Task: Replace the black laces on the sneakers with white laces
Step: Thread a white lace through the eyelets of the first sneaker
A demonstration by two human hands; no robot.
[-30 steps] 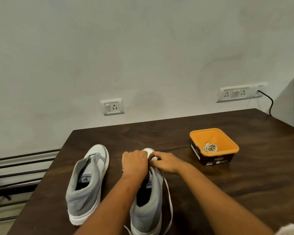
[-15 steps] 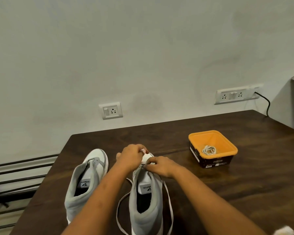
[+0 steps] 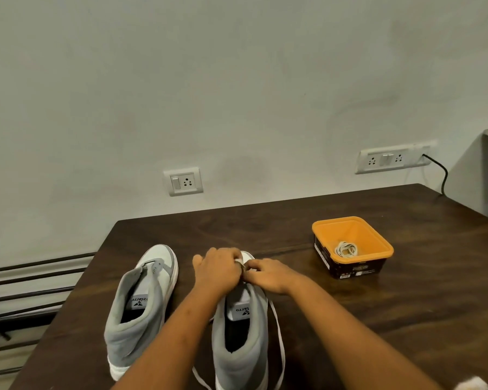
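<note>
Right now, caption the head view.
Left hand and right hand pinch white lace over a grey sneaker; coiled lace in orange box.

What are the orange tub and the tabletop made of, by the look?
Orange tub: likely moulded plastic, semi-gloss; uniform colour, rounded rim. Tabletop: dark wood or wood-look laminate, satin; grain streaks, soft glare. Cannot tell which.

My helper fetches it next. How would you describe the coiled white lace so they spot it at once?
On the dark wooden table, right of the grey-and-white sneakers, stands an orange square tub. The coiled white lace lies inside, unlike the loose lace on the shoe.
</note>
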